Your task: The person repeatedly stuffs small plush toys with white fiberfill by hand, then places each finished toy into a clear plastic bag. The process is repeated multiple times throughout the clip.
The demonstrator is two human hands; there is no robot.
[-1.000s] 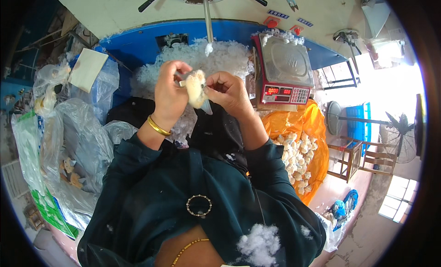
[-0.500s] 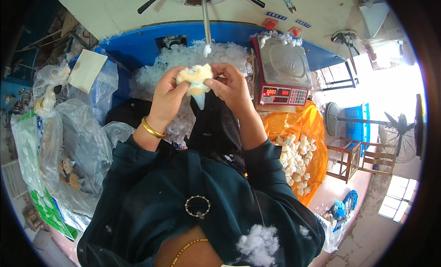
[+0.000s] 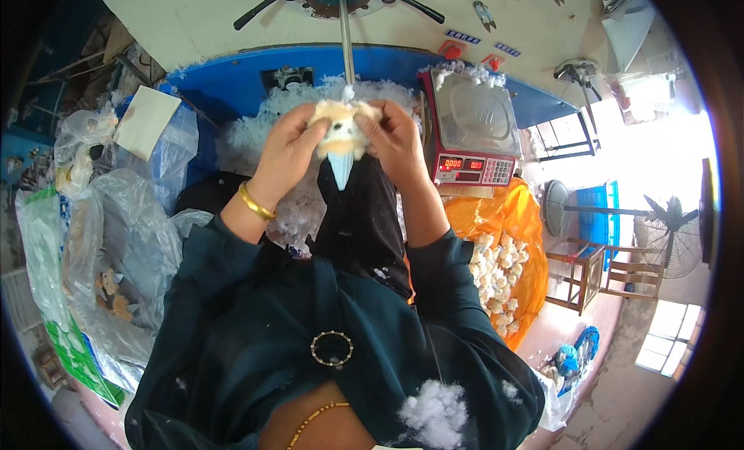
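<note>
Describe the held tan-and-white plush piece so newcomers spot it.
Find the fluffy white stuffing heap. Before it, the left hand and right hand pinch the plush piece. Unlike cream pieces in the orange plastic bag, it's held up, a pale blue flap hanging.

Head-worn here, one wide view looks down, left hand and right hand near; glare maybe blurs the far right.

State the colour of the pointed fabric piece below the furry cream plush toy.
The pointed fabric piece is pale blue, clearest in the head view.
</note>
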